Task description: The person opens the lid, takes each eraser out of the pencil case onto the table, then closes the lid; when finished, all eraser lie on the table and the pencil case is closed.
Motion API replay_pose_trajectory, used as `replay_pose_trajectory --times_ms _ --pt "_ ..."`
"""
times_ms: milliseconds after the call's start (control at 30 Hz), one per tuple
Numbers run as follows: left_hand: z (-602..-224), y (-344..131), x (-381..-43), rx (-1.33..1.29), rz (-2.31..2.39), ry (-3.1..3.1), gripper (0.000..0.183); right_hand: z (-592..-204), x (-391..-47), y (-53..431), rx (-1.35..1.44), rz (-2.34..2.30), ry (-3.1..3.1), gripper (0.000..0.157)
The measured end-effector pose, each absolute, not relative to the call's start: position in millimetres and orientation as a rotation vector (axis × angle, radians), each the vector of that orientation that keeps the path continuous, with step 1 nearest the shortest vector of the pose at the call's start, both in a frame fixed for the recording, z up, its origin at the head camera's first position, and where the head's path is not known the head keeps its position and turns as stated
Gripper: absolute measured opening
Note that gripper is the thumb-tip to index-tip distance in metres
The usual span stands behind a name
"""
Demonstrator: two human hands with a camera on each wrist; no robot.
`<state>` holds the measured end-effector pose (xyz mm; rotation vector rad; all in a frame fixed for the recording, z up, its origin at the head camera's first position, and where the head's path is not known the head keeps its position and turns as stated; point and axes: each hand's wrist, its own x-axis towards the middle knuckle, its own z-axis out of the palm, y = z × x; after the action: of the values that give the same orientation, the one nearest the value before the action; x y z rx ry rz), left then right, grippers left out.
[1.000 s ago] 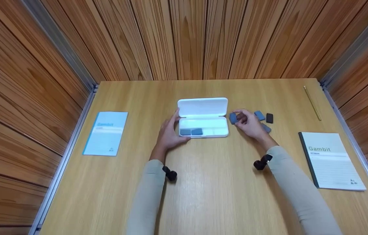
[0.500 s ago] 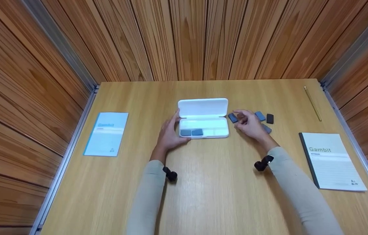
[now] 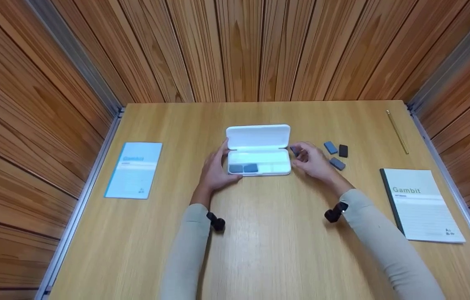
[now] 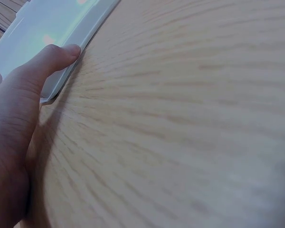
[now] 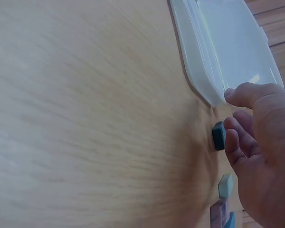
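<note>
A white pencil case (image 3: 259, 156) lies with its lid raised, two blue-grey erasers (image 3: 243, 168) side by side in its front left part. My left hand (image 3: 215, 170) grips the case's left end, thumb on the front edge and fingers at the back. At the right end is my right hand (image 3: 310, 159), its thumb at the case's corner in the right wrist view. A dark eraser (image 5: 218, 136) sits right at its fingertips, partly covered by them. The thumb stands apart from that eraser.
To the right lie a blue eraser (image 3: 330, 147), a black eraser (image 3: 343, 151) and a grey-blue eraser (image 3: 337, 163). Farther right are a pencil (image 3: 397, 131) and a dark-spined notebook (image 3: 423, 206). A light blue notebook (image 3: 133, 171) is on the left. Wooden walls (image 3: 243, 50) enclose the table.
The eraser at my right fingertips has turned and shifted slightly left. My right hand has moved left to the case's end, uncovering the grey-blue eraser. My left hand has stayed put.
</note>
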<state>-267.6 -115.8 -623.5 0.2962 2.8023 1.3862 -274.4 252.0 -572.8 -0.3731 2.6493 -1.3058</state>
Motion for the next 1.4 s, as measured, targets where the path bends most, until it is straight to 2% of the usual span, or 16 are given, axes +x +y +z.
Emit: replay_pose_trajectory --times_ms 1000,1400 --pt "-624.1 -116.1 -269.6 0.289 1.397 2.790 0.127 -565.0 -261.9 175.2 -0.667 -1.331 2.502 0.045" --pt "-623.2 -115.6 -266.6 0.278 1.410 2.795 0.127 -571.2 -256.8 164.4 -0.597 -1.128 2.521 0.046"
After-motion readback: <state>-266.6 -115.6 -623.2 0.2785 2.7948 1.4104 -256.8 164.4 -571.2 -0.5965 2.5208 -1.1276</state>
